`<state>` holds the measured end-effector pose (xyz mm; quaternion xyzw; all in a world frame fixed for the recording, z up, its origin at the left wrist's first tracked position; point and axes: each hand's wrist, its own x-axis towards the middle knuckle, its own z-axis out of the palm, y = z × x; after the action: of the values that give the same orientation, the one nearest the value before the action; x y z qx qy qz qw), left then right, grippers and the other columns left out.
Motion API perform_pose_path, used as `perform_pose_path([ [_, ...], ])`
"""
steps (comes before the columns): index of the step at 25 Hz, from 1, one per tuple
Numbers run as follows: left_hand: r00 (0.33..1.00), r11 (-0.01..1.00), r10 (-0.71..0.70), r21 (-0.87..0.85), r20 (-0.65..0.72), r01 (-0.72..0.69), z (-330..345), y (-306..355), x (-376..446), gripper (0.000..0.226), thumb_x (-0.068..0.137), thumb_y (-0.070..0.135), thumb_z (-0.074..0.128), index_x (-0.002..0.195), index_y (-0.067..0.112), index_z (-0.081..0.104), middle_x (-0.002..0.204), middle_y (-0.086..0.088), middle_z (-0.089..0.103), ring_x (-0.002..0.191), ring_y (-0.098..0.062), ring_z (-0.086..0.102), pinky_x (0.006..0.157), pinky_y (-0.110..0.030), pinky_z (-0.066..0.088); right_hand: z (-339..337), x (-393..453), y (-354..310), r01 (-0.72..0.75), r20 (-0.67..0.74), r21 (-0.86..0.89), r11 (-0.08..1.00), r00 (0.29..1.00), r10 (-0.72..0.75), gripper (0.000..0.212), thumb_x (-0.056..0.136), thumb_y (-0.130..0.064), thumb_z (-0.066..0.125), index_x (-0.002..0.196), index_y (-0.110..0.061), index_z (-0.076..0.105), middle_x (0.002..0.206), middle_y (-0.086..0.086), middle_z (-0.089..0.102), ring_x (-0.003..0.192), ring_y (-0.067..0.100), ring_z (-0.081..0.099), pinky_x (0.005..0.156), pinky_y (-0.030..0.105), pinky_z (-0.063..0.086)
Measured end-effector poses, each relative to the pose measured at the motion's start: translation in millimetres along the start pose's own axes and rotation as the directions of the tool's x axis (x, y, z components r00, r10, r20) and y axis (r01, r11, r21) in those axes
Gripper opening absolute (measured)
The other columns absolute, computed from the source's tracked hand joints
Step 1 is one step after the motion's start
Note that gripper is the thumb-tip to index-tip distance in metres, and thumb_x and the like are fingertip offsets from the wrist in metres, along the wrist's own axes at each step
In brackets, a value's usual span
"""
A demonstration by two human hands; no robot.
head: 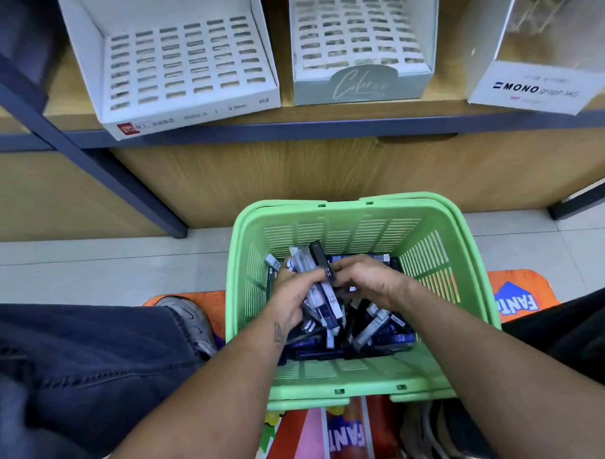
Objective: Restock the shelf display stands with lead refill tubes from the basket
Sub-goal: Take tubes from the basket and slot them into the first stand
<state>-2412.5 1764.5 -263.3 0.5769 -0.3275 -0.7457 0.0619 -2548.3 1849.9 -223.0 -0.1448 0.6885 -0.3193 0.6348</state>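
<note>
right hand (366, 283) fingertips hidden behind bundle of tubes (318, 290) gripped by left hand (291, 296); tube count unreadable.

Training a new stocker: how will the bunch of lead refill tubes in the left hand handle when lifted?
The lead refill tubes look like stiff, flat plastic cases, probably light. Fanned loosely in the left hand, one could slip out. The right hand pinching a dark tube probably steadies them.
</note>
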Motion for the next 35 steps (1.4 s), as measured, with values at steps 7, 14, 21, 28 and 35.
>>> perform_pose_path([
  [7,0.999,0.971,0.030,0.239,-0.013,-0.026,8,28,-53,0.049,0.071,0.010,0.082,0.108,0.008,0.049,0.124,-0.005,0.048,0.131,-0.026,0.041,0.113,-0.051,0.029,-7,-9,-9,-0.017,-0.129,-0.029,0.999,0.992,0.013,0.011,0.091,0.005,0.063,0.095,-0.003,0.059,0.096,0.020,0.069,0.079,0.025,0.072,0.078,0.039,0.063],
  [14,0.985,0.945,0.147,0.281,0.095,-0.168,16,47,-68,0.041,0.075,0.011,0.079,0.100,0.007,0.047,0.108,0.001,0.049,0.118,-0.020,0.043,0.115,-0.045,0.029,-30,-36,-27,0.019,-0.051,-0.017,1.000,0.998,-0.019,0.024,0.094,0.007,0.058,0.117,0.001,0.057,0.102,0.026,0.071,0.088,0.034,0.074,0.089,0.045,0.060],
  [21,0.983,0.987,0.152,-0.062,0.108,-0.146,31,50,-74,0.089,0.037,0.021,0.087,0.119,0.006,0.056,0.118,-0.019,0.067,0.109,-0.031,0.066,0.096,-0.056,0.051,-17,-65,-25,-0.209,-0.028,0.188,0.960,0.976,0.218,0.019,0.105,-0.002,0.041,0.123,-0.003,0.042,0.107,0.039,0.059,0.093,0.049,0.072,0.089,0.047,0.060],
  [28,0.974,0.972,0.226,-0.066,0.029,-0.224,35,36,-87,0.036,0.076,-0.010,0.071,0.103,0.008,0.054,0.090,-0.014,0.069,0.086,-0.029,0.070,0.082,-0.048,0.060,12,-49,-17,-0.197,0.116,0.522,0.830,0.980,0.160,0.032,0.104,-0.002,0.031,0.126,0.009,0.051,0.124,0.032,0.064,0.111,0.043,0.068,0.082,0.058,0.059],
  [35,0.957,0.957,0.289,-0.028,-0.013,-0.290,30,46,-75,0.040,0.071,-0.011,0.071,0.110,-0.007,0.066,0.099,-0.022,0.074,0.087,-0.028,0.075,0.069,-0.036,0.060,22,-49,-29,-0.184,0.044,0.559,0.808,0.980,0.193,0.028,0.105,0.000,0.027,0.116,0.008,0.052,0.119,0.030,0.064,0.108,0.043,0.068,0.087,0.060,0.057],
])
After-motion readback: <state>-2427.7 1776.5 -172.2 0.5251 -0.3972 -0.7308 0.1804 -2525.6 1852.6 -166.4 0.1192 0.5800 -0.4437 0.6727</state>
